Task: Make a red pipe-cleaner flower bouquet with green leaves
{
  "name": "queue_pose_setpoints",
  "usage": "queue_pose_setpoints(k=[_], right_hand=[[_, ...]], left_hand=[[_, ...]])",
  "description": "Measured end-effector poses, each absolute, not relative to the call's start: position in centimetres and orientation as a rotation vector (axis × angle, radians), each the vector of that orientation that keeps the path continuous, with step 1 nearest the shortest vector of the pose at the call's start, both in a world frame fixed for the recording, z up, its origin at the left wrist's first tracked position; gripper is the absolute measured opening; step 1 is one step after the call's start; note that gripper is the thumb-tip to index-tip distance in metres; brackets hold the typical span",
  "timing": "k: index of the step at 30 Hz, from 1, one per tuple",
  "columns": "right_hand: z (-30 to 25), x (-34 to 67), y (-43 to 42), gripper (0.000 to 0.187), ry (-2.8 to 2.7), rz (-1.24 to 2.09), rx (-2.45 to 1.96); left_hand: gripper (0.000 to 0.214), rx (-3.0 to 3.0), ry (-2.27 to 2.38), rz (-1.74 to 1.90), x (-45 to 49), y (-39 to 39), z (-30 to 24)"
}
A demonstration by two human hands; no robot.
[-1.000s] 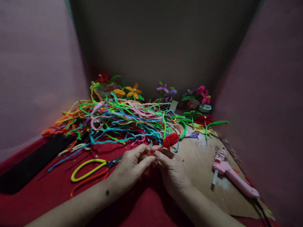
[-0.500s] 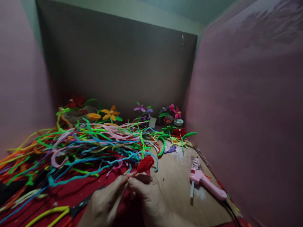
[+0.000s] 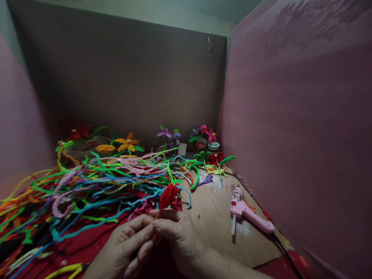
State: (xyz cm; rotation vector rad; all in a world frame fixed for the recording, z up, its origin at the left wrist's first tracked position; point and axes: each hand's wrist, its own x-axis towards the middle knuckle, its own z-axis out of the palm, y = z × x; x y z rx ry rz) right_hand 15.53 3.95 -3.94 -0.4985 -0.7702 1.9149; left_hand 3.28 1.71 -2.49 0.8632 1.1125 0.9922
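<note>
A red pipe-cleaner petal bundle [image 3: 168,196], fuzzy and bud-shaped, points up and away above my fingertips. Its narrow lower end runs between my two hands. My left hand [image 3: 128,244] pinches that end between thumb and forefinger. My right hand [image 3: 181,236] grips the same end, with its thumb on the near side and its fingers curled behind. The fingertips of both hands meet there, hiding the tip of the stem. Just beyond the bundle lies the edge of a big heap of coloured pipe cleaners [image 3: 116,176].
A pink glue gun [image 3: 251,217] rests on a brown board [image 3: 212,232] to the right, its cord trailing forward. Yellow-handled pliers [image 3: 66,269] lie at the lower left. Finished pipe-cleaner flowers, such as an orange one [image 3: 128,142], stand along the back wall. A pink wall [image 3: 296,128] bounds the right.
The red bundle has tipped more upright between my hands. My left hand's fingers have spread and shifted at the stem. The view has swung right, and the pliers show less.
</note>
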Motion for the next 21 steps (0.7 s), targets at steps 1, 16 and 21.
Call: queue_pose_setpoints(k=[1,16,21], right_hand=[[-4.0,15.6,4.0,0.020,-0.772,1.922,-0.484],[-4.7,15.3,3.8,0.011,-0.510,1.937,-0.577],[-4.9,15.3,3.5,0.012,-0.654,1.857,-0.637]], left_hand=[[0.029,0.846,1.108,0.959,3.1,1.8,-2.6],[0.015,2.169,1.439,1.267,2.1,1.1,-4.5],[0.018,2.259,1.410,1.406,1.7,1.3,-4.8]])
